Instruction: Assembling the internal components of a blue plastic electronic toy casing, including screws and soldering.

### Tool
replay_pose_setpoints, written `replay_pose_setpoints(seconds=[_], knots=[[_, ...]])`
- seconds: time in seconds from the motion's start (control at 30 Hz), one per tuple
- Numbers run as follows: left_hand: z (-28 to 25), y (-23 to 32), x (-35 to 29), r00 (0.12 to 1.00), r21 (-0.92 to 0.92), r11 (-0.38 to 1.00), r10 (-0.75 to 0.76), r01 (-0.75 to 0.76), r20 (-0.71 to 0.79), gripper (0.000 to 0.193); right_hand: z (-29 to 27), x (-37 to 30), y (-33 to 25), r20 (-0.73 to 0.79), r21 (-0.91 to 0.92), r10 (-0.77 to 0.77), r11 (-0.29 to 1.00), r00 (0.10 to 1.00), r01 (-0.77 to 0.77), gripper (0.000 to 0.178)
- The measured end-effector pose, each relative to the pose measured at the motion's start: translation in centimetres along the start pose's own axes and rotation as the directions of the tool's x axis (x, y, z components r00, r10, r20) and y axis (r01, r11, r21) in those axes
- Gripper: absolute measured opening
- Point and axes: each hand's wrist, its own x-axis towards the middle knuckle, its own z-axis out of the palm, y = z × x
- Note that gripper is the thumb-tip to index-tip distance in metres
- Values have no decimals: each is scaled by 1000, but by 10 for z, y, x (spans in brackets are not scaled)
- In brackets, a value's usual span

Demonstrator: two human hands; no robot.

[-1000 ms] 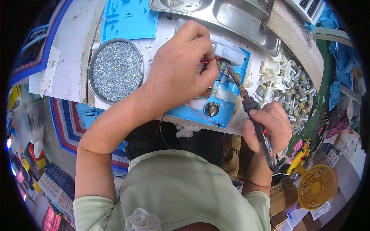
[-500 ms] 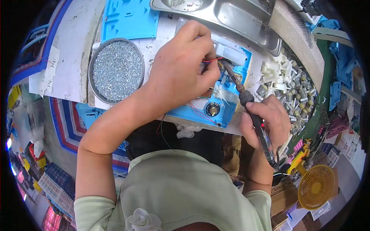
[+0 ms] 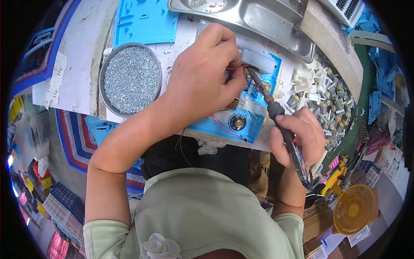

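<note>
While the left hand [image 3: 202, 82] lies knuckles-up over a blue plastic housing [image 3: 241, 118] on the white surface [image 3: 82, 56], its fingers [image 3: 233, 58] are curled together and pinch a thin red wire [image 3: 235, 67] at the housing's upper end. Right hand [image 3: 297, 136]: fingers wrapped tight round the dark handle of a soldering iron [image 3: 280, 121], held slanting up and to the left, its tip meeting the red wire just beside the left fingertips. Blue housing: lies flat near the front edge of the surface, between the two hands, carrying a small round speaker [image 3: 237, 122] with red leads and a white block [image 3: 258, 60] at its far end. Round metal tin of small silver screws [image 3: 130, 79]: left of the left hand, apart from it. Blue plastic panel [image 3: 146, 21]: beyond the tin. Steel tray [image 3: 258, 19]: at the far edge. Heap of white plastic parts and small grey motors [image 3: 321, 99]: right of the housing, close above the right hand. Yellow fan [image 3: 354, 209]: low right, well apart from the surface.
</note>
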Motion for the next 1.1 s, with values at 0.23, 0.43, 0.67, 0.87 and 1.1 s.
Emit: replay_pose_setpoints(seconds=[0.23,0.43,0.67,0.87,1.1], knots=[[2,-1,-1,1000,-9,1000,-4,4,-17,15,-1,2,0,-31,-4,14,1000,999,-15,33],[2,-1,-1,1000,-10,1000,3,-3,-24,15,-4,3,2,-8,-23,-17,1000,1000,17,36],[1,-1,-1,1000,1,1000,4,-4,-12,15,-6,2,0,13,-35,-24,999,1000,25,37],[2,-2,-1,1000,5,1000,7,-7,-20,13,-9,-1,-1,12,-14,-13,1000,1000,14,38],[1,-1,-1,1000,7,1000,8,-7,-20,13,-12,-3,-1,18,-35,-15,999,1000,15,38]])
